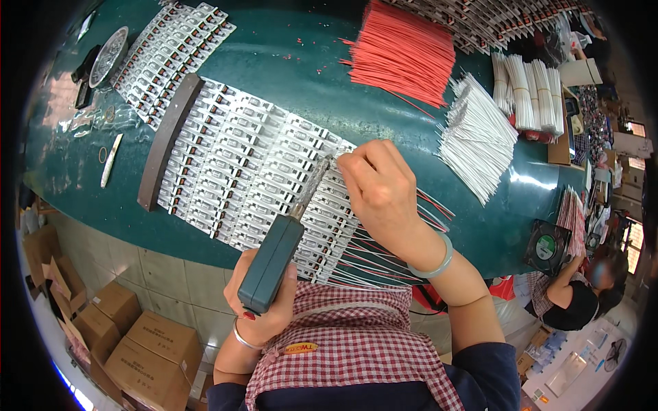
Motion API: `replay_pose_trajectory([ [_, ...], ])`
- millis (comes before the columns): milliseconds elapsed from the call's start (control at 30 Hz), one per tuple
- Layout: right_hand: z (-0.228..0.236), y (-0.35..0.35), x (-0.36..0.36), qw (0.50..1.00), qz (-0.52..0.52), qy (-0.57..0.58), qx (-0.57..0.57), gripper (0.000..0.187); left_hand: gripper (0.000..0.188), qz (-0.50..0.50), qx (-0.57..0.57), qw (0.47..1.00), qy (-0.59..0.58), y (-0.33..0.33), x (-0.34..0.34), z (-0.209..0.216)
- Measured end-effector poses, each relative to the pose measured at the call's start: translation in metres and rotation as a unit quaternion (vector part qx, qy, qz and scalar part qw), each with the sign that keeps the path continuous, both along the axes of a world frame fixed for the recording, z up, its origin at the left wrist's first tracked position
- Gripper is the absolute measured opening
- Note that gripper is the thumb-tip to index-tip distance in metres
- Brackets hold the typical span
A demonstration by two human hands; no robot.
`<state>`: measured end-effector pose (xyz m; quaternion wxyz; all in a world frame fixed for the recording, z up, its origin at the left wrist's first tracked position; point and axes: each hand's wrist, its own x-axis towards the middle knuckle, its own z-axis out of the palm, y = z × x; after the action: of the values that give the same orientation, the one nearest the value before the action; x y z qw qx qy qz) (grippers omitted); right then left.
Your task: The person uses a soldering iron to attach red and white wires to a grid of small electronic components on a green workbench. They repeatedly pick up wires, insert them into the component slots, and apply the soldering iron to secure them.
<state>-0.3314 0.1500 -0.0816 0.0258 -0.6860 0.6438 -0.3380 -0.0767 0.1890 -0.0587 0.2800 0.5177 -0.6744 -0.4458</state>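
My left hand (264, 308) is wrapped round a dark green soldering gun (273, 264). Its long, crusted silver tip (315, 183) reaches up to the upper right part of the rows of small white parts (250, 161), each with a clear piece in it. Beside that tip, my right hand (380, 188) is closed in a pinch over the edge of the rows; what lies between its fingertips is too small to make out. Thin red and white wires (373, 257) trail to the right from the lower right rows, passing under my right wrist.
A dark bar (170, 140) lies across the left end of the rows. Further off are more parts (171, 51), a metal dish (110, 56), red wires (404, 55), loose white wires (478, 137) and banded white bundles (531, 92). Cartons (147, 356) stand lower left; a person (582, 288) sits at right.
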Motion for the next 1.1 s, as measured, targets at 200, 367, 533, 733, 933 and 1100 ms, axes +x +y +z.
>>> replay_pose_trajectory([
  [200,0.001,0.0,0.0,1.0,0.002,-0.005,0.0,0.018,0.024,-0.01,-0.039,0.999,-0.008,-0.002,0.0,0.001],
  [367,0.002,0.002,0.0,1.0,-0.004,-0.011,0.013,0.019,0.024,0.008,-0.012,1.0,0.001,0.0,0.004,0.005],
  [533,0.001,0.002,0.0,1.0,-0.007,-0.005,0.015,0.018,0.023,0.01,-0.04,0.999,0.019,-0.002,-0.001,0.007],
  [733,-0.001,0.001,0.001,1.0,-0.005,-0.005,0.004,0.015,0.021,0.004,-0.044,0.999,0.021,-0.005,-0.007,0.006],
  [933,0.0,0.001,0.002,1.0,-0.016,-0.011,0.014,0.016,0.02,0.001,-0.03,1.0,0.004,-0.006,-0.009,0.012],
  [1100,0.0,0.002,0.0,1.0,-0.014,-0.009,0.019,0.017,0.023,0.019,-0.05,0.999,0.0,-0.001,-0.001,0.01],
])
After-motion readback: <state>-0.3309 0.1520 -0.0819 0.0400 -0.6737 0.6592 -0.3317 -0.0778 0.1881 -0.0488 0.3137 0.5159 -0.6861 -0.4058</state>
